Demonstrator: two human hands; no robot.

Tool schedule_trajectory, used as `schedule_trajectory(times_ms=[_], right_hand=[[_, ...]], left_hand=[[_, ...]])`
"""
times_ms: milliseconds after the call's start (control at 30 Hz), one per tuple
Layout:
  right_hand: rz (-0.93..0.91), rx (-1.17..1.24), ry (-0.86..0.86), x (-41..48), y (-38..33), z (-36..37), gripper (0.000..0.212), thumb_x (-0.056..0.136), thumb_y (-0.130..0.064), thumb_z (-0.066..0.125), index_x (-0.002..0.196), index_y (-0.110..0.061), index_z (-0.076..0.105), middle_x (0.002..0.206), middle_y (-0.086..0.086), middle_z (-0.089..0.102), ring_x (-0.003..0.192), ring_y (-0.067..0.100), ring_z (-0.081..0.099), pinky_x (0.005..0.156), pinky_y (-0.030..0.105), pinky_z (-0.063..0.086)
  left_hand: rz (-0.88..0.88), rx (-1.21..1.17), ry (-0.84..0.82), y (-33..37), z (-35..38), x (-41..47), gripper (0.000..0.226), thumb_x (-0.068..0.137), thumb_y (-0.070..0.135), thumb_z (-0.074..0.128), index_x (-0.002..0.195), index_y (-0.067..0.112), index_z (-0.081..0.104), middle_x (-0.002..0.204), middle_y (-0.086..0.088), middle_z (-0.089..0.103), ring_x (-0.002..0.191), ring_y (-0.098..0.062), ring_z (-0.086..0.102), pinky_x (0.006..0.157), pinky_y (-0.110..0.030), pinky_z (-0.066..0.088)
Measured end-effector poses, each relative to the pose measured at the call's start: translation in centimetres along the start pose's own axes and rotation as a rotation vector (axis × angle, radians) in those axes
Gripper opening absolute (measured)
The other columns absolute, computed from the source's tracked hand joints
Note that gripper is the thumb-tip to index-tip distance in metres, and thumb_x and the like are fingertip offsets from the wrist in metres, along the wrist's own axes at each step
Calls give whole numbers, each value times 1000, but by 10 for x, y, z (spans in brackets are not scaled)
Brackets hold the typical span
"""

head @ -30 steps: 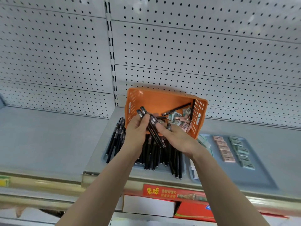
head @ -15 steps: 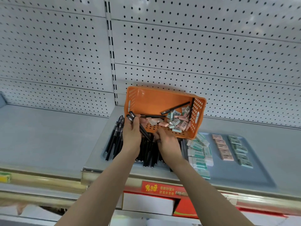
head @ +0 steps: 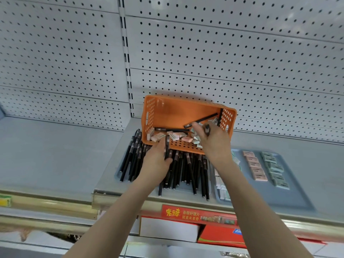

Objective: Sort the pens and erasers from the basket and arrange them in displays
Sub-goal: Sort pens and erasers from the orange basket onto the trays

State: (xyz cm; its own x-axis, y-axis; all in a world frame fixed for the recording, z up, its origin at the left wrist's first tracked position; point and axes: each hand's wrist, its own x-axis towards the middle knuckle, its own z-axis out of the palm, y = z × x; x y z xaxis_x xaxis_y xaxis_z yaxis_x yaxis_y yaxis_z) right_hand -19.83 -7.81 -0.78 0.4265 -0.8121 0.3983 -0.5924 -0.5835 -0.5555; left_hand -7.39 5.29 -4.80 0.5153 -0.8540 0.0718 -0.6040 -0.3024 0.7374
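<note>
Gripping pens (head: pixel 167 147), left hand (head: pixel 158 159), right hand (head: pixel 214 142) pinching pen (head: pixel 207 129) in orange basket (head: pixel 167 108) of erasers (head: pixel 175 136).

- White pegboard (head: pixel 223 53) forms the back wall, split by a slotted upright (head: pixel 124 53).
- Grey shelf (head: pixel 46 155) runs below it.
- Yellow label (head: pixel 5 201) sits on the shelf's front rail, far left.
- Red box (head: pixel 195 215) with yellow characters lies under the shelf, above a white box (head: pixel 167 230).

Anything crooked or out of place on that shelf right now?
Yes. The orange basket is tilted toward the camera, its loose erasers slid to the low edge. Below it, several black pens lie skewed, some poking forward past the rest. The eraser rows on the right look tidy.
</note>
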Motion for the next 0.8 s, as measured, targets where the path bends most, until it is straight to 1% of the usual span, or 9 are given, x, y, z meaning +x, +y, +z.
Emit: schedule_trajectory(times_ms=[67,167,300,400,500,567,667,733,800], right_hand=[[128,194,-189,3,-1,-10,32,90,-50,60,89,-19,52,76,-3,61,66,14,61,59,30,46],[193,408,-392,0,0,-16,24,87,-29,71,103,-21,56,95,-1,69,76,20,71,74,40,60],[162,327,-251,-7,2,-16,20,90,-29,66,105,-17,64,83,-2,74,75,19,70,73,38,58],[159,216,-172,-13,2,-22,19,91,-39,63,100,-24,68,81,-7,72,75,10,65,73,31,52],[149,89,-250,-25,5,-31,15,92,-38,62,99,-27,69,71,-8,67,61,-1,56,59,19,40],[151,6,-380,-35,10,-35,15,91,-32,60,102,-26,69,65,-10,66,55,-1,55,54,16,37],[126,-118,-533,-51,20,-35,29,88,-24,61,116,-21,68,64,-14,52,63,6,51,55,19,34],[132,-127,-499,-63,21,-31,38,85,-25,67,123,-23,65,67,-16,51,72,10,53,59,21,36],[156,-104,-416,-74,20,-21,37,83,-26,71,120,-23,65,73,-10,61,77,13,58,66,24,39]], left_hand=[[74,205,57,-7,8,-2,70,89,11,66,150,19,31,143,-4,45,127,-23,43,102,-32,40],[126,276,104,-16,13,-5,63,84,15,72,140,20,44,137,-6,48,122,-26,46,101,-37,44],[145,325,142,-17,9,-10,61,85,18,70,140,23,44,137,-7,48,119,-27,51,99,-40,47],[171,309,141,-15,4,-14,58,88,13,66,140,22,43,129,-4,53,106,-18,57,87,-27,47],[155,224,133,-14,4,-10,49,90,16,65,135,22,48,122,0,56,91,-11,56,82,-24,46],[135,177,120,-12,7,-7,51,91,17,64,139,21,47,129,0,54,101,-16,58,90,-31,50],[124,235,123,-12,14,-7,49,91,22,64,137,20,49,134,-3,50,117,-23,50,98,-37,46],[127,287,115,-16,17,-12,44,90,28,65,131,20,52,125,-3,54,114,-24,51,95,-36,46],[130,314,81,-18,18,-18,41,92,29,62,131,20,53,113,-2,59,103,-20,58,83,-30,47]])
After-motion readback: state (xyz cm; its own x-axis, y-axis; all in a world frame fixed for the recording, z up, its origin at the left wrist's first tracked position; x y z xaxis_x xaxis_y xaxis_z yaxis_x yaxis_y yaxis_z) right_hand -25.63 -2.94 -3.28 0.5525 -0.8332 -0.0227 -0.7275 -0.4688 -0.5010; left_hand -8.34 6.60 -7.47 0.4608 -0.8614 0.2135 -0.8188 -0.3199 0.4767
